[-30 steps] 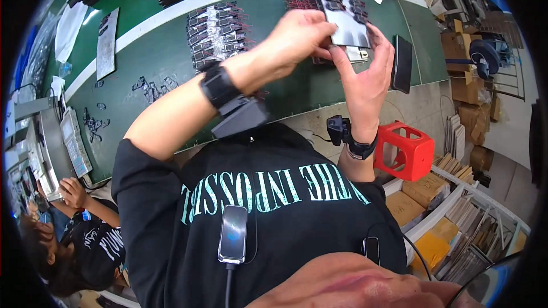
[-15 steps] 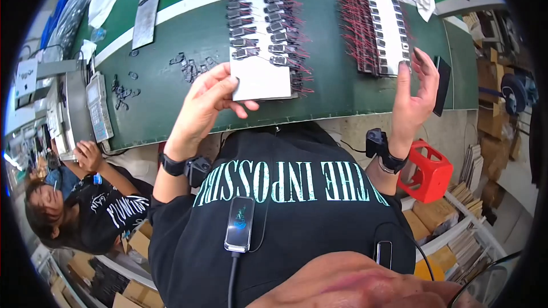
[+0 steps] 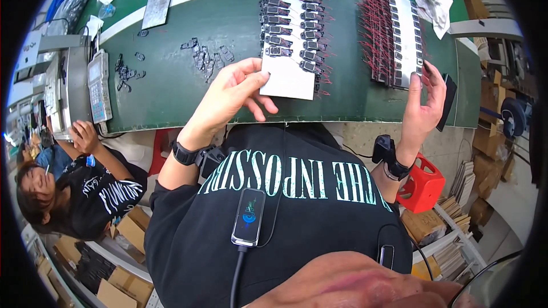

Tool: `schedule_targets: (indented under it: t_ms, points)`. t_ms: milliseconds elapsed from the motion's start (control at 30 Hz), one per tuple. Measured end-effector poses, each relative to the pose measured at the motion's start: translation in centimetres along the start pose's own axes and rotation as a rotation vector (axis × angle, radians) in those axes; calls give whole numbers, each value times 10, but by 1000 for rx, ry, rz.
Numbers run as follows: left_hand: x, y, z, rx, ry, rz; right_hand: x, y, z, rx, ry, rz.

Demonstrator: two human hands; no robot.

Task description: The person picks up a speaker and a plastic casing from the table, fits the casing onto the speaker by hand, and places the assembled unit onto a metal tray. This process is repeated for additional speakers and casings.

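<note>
My left hand (image 3: pixel 242 86) grips the near left corner of a white board (image 3: pixel 288 80), thumb on top and the other fingers lower down. Two columns of small black modules with thin wires (image 3: pixel 278 21) cover the board beyond its bare near end. My right hand (image 3: pixel 423 100) is at the near right corner of a second white board (image 3: pixel 404 40). Its thumb and fingers are apart, with the thumb against the board's edge; no firm grip shows. Black modules line this board, and dense red wires (image 3: pixel 377 40) spread from its left side.
Loose black pieces (image 3: pixel 208 60) lie on the green table (image 3: pixel 342 97) at left. A grey plate (image 3: pixel 161 0) and white cloth (image 3: pixel 431 0) lie farther back. Beside a keypad device (image 3: pixel 98 88), another person's hand (image 3: pixel 85 137) shows. A red stool (image 3: pixel 422 185) stands below the table.
My left hand and its board have shifted right, toward the second board. The right hand has moved slightly and stays at the second board's corner. The whole view has also shifted a little.
</note>
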State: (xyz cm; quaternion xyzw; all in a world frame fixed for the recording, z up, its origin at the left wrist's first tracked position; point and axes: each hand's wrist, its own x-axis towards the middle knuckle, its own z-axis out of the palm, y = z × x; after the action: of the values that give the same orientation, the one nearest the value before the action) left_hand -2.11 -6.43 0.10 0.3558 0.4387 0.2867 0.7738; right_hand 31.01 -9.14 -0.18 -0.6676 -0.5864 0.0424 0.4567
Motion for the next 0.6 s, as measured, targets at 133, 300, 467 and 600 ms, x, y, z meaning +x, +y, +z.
schedule_targets:
  t_ms: [133,300,467,600]
  points:
    - [-6,3,-6,161,52,-54,1,5,-4,3,7,28]
    - [-17,8,4,335,164,36,0,6,-7,77,23,43]
    - [-21,8,7,494,148,56,6,11,-2,82,-12,97]
    - [-19,2,-14,823,299,297,9,4,0,92,-26,100]
